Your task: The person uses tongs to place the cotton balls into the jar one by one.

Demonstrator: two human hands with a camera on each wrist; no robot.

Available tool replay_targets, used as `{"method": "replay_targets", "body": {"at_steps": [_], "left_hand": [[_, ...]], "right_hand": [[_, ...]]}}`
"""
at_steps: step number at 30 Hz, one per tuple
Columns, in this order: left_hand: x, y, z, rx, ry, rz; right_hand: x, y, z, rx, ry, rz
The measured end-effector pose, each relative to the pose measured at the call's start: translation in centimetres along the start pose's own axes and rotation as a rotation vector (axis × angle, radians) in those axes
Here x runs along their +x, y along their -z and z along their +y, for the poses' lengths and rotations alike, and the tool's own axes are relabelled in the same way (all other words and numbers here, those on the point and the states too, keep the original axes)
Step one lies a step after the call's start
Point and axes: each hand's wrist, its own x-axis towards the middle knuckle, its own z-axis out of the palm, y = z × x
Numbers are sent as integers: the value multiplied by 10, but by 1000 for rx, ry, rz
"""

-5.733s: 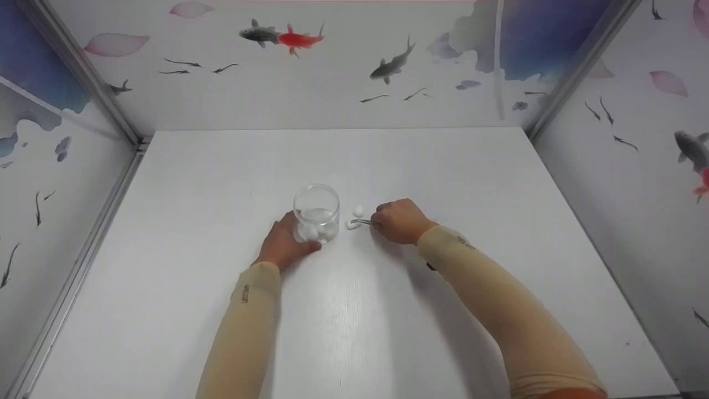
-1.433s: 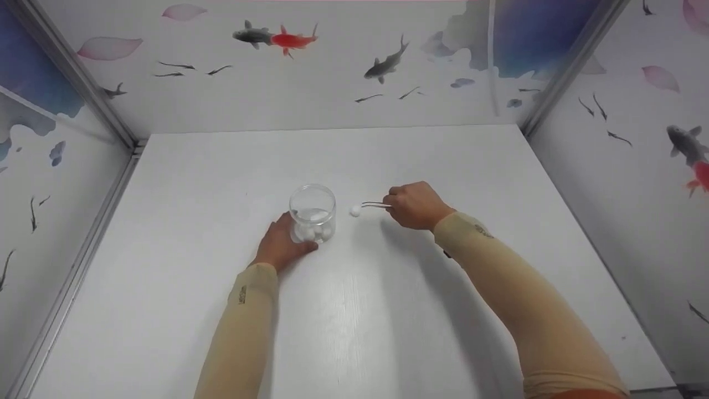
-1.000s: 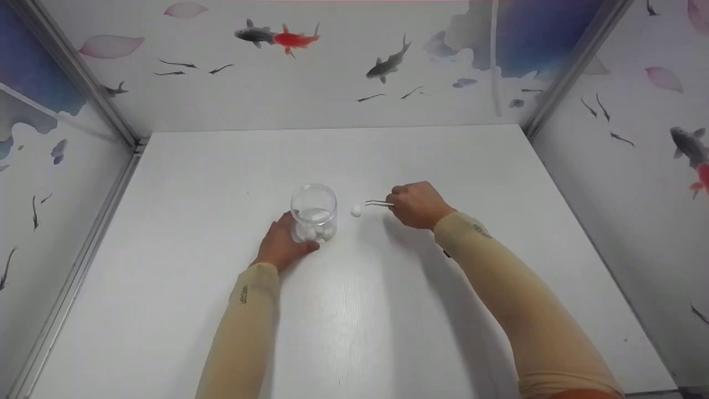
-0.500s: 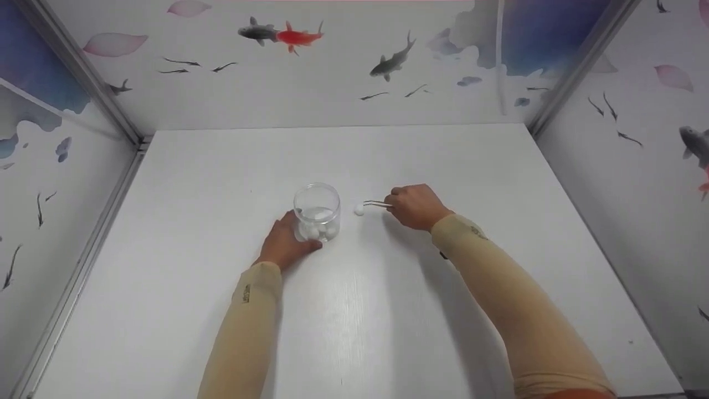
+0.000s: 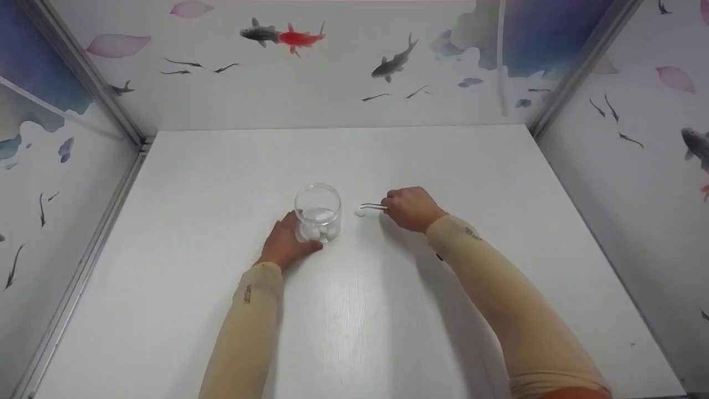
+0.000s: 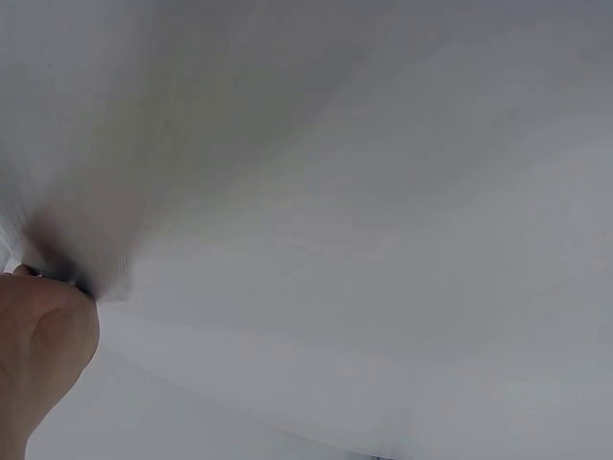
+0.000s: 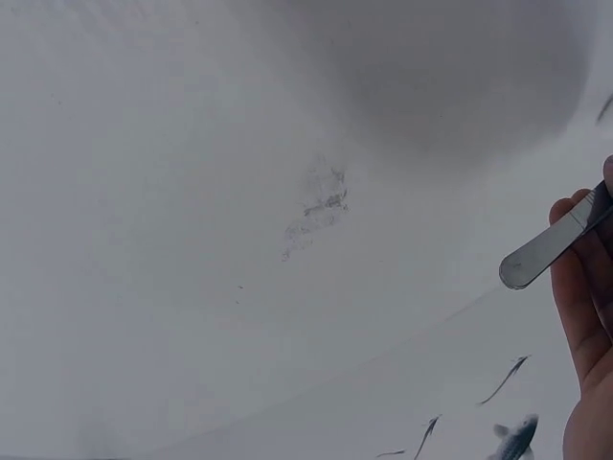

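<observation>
My left hand (image 5: 285,244) grips the lower side of a clear plastic jar (image 5: 318,213), thumb at its front. Several white cotton balls (image 5: 311,231) lie in the bottom of the jar. Just right of it, on the white table, is a single cotton ball (image 5: 360,213). In my right hand (image 5: 411,208) is a pair of metal tweezers (image 5: 373,206), tips pointing left, slightly parted and overlapping the ball's upper part in the head view. The rounded rear end of the tweezers (image 7: 541,255) sticks out of the hand in the right wrist view.
The white table (image 5: 454,160) is enclosed by a back wall (image 5: 332,94) and side walls printed with fish. Metal rails (image 5: 119,194) run along the left edge. The left wrist view mostly shows blurred white surface and part of the left hand (image 6: 48,335).
Two cotton balls lay beside the jar earlier; one lies there now. Over the last second the tweezers moved slightly left and down onto that ball. The left hand stays on the jar.
</observation>
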Motion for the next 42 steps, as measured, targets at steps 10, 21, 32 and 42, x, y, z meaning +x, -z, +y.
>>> {"method": "replay_targets", "body": {"at_steps": [10, 21, 32, 42], "left_hand": [[1, -2, -2, -7, -1, 1], [-2, -1, 3, -5, -18, -16], [-3, 1, 6, 9, -19, -24], [0, 2, -1, -4, -29, -13]], "right_hand": [[-1, -6, -3, -8, 15, -45], [-2, -9, -4, -13, -51, -32], [-3, -3, -3, -32, -60, -1], [-6, 12, 4, 18, -16, 83]]}}
